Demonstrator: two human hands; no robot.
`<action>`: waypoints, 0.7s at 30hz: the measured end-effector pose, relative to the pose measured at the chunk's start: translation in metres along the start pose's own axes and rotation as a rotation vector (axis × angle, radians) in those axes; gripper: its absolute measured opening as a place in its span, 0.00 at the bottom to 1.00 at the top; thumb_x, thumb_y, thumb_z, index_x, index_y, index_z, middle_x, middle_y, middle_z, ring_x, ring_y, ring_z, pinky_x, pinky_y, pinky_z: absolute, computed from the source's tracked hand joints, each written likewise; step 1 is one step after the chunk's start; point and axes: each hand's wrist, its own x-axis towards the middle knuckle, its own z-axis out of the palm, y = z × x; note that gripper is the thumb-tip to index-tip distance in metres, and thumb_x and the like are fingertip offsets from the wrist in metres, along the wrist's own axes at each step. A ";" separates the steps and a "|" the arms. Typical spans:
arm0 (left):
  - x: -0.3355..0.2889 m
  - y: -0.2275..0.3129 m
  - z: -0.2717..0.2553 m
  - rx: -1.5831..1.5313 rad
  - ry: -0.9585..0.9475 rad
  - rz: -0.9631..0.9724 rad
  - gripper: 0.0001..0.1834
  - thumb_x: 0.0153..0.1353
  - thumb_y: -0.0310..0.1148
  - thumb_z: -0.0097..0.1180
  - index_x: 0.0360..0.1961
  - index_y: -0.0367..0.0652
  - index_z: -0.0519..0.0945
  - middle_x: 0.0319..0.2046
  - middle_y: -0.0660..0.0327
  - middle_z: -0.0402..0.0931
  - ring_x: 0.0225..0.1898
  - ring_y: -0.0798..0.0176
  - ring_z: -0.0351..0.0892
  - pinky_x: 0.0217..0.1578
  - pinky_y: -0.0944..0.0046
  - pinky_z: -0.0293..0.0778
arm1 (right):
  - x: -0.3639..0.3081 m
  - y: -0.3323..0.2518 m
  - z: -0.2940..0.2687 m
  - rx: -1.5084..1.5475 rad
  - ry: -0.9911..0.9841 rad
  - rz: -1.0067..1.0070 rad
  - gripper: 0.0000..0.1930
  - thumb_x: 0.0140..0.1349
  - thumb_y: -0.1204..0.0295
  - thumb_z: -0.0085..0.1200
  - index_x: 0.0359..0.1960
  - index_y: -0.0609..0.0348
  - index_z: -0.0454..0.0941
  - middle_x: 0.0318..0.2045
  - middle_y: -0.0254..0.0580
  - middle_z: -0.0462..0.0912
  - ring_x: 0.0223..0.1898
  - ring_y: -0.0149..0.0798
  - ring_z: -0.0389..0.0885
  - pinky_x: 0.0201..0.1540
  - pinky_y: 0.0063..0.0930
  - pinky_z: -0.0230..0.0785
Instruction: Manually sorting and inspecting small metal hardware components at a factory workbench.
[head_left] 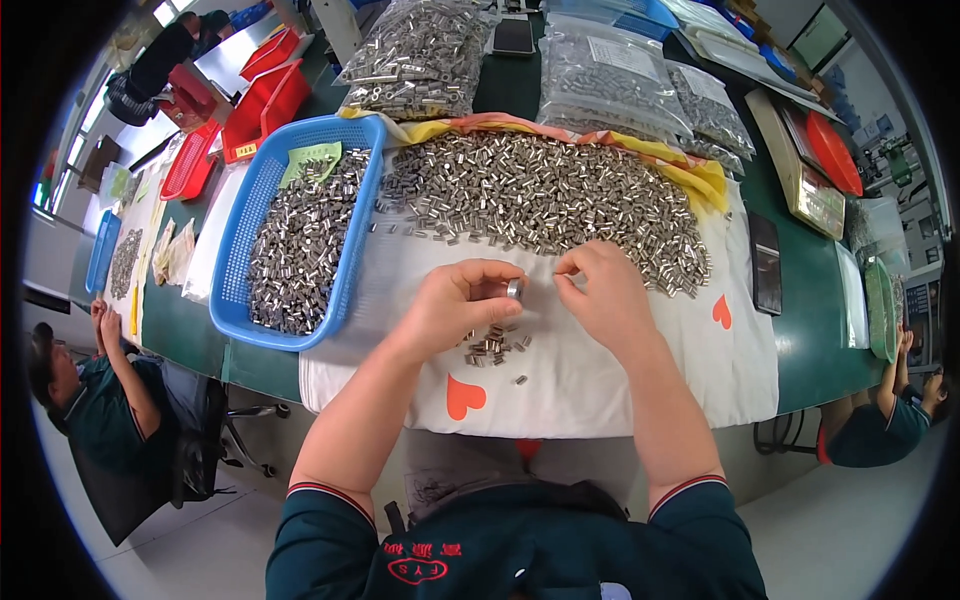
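Observation:
My left hand (462,305) pinches a short metal ring (515,289) between thumb and fingers, its round end toward the right. My right hand (603,296) is close by, thumb and fingertips together; whatever they may hold is too small to make out. Beneath my left hand a small heap of metal sleeves (490,350) lies on the white cloth (570,395), with one loose piece nearer me. Beyond both hands spreads a large pile of small metal cylinders (540,190). At the left stands a blue basket (228,250) with many more of them and a green paper slip (312,160).
Filled plastic bags (610,75) stand behind the pile, before a rolled yellow cloth edge (705,180). A dark phone (765,262) lies at the right. Red bins (262,110) are at the far left. Other people sit at left (110,400) and right (880,425).

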 end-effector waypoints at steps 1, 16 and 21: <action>0.001 -0.003 -0.001 0.000 0.005 0.001 0.18 0.50 0.17 0.56 0.44 0.33 0.73 0.38 0.63 0.75 0.36 0.73 0.74 0.38 0.74 0.73 | 0.000 -0.006 -0.001 0.218 -0.042 0.086 0.02 0.47 0.77 0.54 0.24 0.60 0.75 0.24 0.38 0.76 0.28 0.36 0.75 0.33 0.26 0.68; 0.001 -0.010 0.003 0.000 0.110 0.059 0.18 0.49 0.22 0.60 0.44 0.33 0.74 0.31 0.63 0.77 0.32 0.74 0.75 0.34 0.75 0.73 | -0.008 -0.023 0.016 0.262 0.066 -0.156 0.04 0.45 0.78 0.56 0.25 0.60 0.76 0.24 0.39 0.78 0.27 0.39 0.76 0.31 0.28 0.68; 0.002 -0.011 0.000 -0.058 0.022 0.080 0.18 0.49 0.21 0.60 0.43 0.33 0.75 0.32 0.62 0.77 0.33 0.74 0.75 0.34 0.75 0.73 | -0.007 -0.015 0.001 0.524 -0.110 0.013 0.05 0.46 0.77 0.57 0.26 0.61 0.76 0.24 0.36 0.79 0.27 0.31 0.76 0.31 0.24 0.67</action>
